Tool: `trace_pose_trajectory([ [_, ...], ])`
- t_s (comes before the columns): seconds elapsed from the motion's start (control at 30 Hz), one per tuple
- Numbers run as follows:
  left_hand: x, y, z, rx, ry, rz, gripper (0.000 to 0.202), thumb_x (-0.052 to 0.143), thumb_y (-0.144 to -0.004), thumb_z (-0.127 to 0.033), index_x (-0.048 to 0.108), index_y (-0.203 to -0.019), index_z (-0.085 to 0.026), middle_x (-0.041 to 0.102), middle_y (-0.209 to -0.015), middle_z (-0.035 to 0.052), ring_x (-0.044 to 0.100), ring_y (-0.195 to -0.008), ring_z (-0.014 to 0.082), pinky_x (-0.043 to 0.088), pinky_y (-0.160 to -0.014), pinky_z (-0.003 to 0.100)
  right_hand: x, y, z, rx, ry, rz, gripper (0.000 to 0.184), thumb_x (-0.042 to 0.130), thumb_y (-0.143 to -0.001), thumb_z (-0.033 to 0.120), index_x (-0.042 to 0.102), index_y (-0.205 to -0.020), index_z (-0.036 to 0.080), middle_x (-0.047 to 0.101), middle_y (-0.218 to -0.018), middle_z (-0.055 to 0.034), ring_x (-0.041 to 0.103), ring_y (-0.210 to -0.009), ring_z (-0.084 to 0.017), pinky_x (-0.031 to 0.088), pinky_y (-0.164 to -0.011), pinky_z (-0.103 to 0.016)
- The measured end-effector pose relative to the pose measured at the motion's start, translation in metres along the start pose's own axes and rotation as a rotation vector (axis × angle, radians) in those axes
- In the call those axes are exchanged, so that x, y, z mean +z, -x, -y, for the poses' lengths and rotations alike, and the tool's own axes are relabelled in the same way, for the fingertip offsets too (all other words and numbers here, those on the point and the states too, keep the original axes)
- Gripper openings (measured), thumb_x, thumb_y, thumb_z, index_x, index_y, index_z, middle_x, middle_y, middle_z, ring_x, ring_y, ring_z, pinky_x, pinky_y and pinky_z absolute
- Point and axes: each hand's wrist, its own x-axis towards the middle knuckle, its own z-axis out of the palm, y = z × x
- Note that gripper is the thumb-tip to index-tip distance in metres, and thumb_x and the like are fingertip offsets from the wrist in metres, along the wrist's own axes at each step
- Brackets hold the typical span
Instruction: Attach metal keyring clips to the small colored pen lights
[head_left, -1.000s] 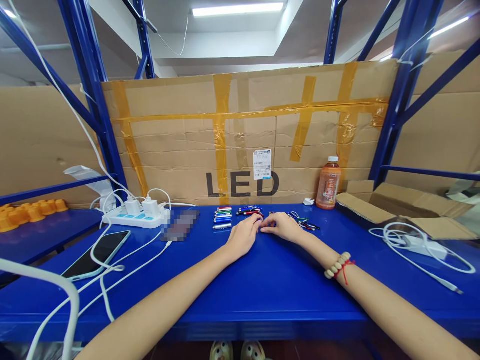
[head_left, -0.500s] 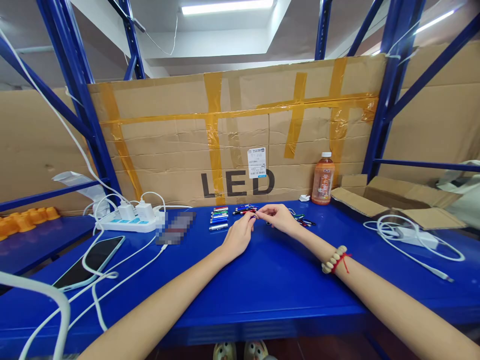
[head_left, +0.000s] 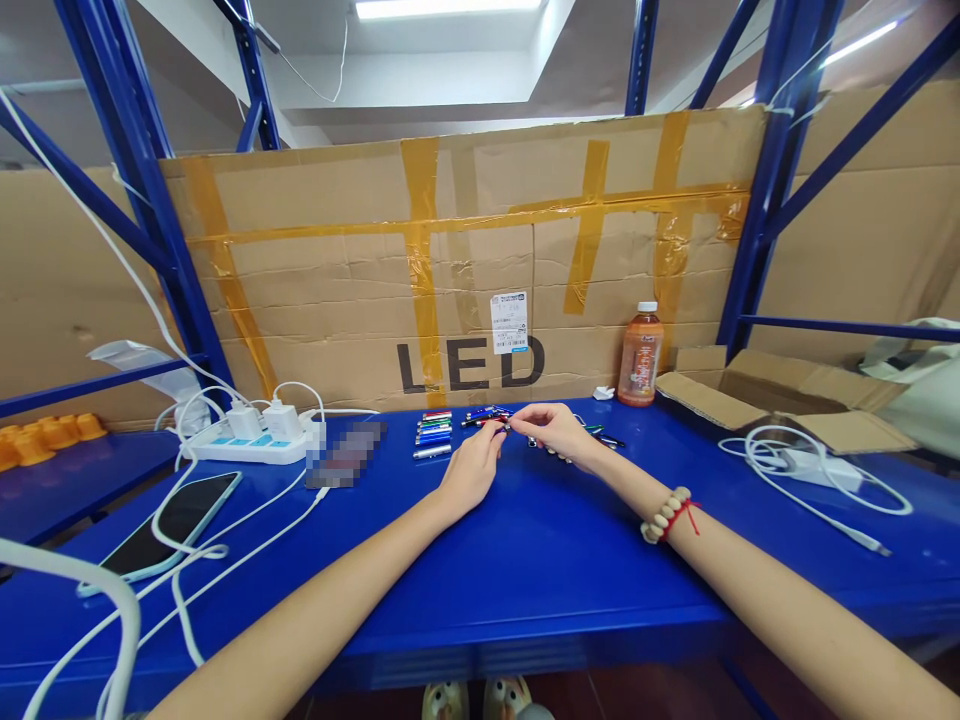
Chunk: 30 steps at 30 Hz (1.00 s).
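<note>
Leftward, at about eleven o'clock, sits a power strip [head_left: 251, 455]; slim metallic tubes [head_left: 433, 436] lie in a row just short of twelve. At twelve, left hand [head_left: 471, 468] and right hand [head_left: 556, 430], nearly touching, pinch a small, mostly hidden piece [head_left: 505, 427]. At one stands a drink bottle [head_left: 640, 355]; at two, a corded adapter [head_left: 841, 478].

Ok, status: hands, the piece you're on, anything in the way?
Left hand and right hand pinching a small item, mostly hidden. Row of slim tubes left of left hand. Loose tubes crowding just beyond both hands.
</note>
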Motion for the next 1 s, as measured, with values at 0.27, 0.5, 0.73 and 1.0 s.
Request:
trace_pose_trajectory([
  [0.27,-0.0005,0.0003,-0.0012,0.009,-0.058,-0.007,0.022,0.025,-0.089,-0.029,0.046,-0.091,-0.020,0.053,-0.072,0.0001,0.052,-0.067,0.0137,0.036,-0.062,0.023,0.0001,-0.0005,-0.0009,-0.002,0.009,-0.012,0.044,0.064,-0.058,0.047,0.064,-0.081,0.009,0.058,-0.067,-0.0029,0.040,-0.048,-0.003,0.031,-0.040,-0.014],
  [0.5,-0.0011,0.0009,-0.0041,-0.015,-0.103,-0.014,0.022,0.027,-0.089,-0.028,0.047,-0.093,-0.020,0.058,-0.080,0.0012,0.055,-0.074,0.0146,0.037,-0.062,0.023,0.0016,-0.0016,-0.0047,0.026,0.002,-0.030,0.047,0.064,-0.057,0.049,0.064,-0.082,0.010,0.059,-0.068,-0.0035,0.039,-0.047,-0.002,0.030,-0.039,-0.014],
  [0.73,-0.0024,0.0020,-0.0059,-0.036,-0.128,-0.012,0.022,0.026,-0.089,-0.029,0.047,-0.092,-0.021,0.059,-0.083,0.0010,0.055,-0.073,0.0143,0.036,-0.059,0.022,0.0020,-0.0029,-0.0061,0.045,-0.031,-0.031,0.049,0.064,-0.056,0.051,0.063,-0.084,0.011,0.061,-0.075,-0.0046,0.042,-0.050,-0.003,0.032,-0.040,-0.014],
  [1.0,-0.0015,0.0020,-0.0045,-0.028,-0.111,-0.022,0.023,0.026,-0.090,-0.029,0.047,-0.093,-0.021,0.058,-0.083,0.0013,0.055,-0.074,0.0148,0.036,-0.060,0.023,0.0020,-0.0018,-0.0050,0.035,-0.027,-0.007,0.048,0.064,-0.057,0.050,0.063,-0.083,0.011,0.061,-0.075,-0.0043,0.043,-0.051,-0.004,0.031,-0.040,-0.014],
])
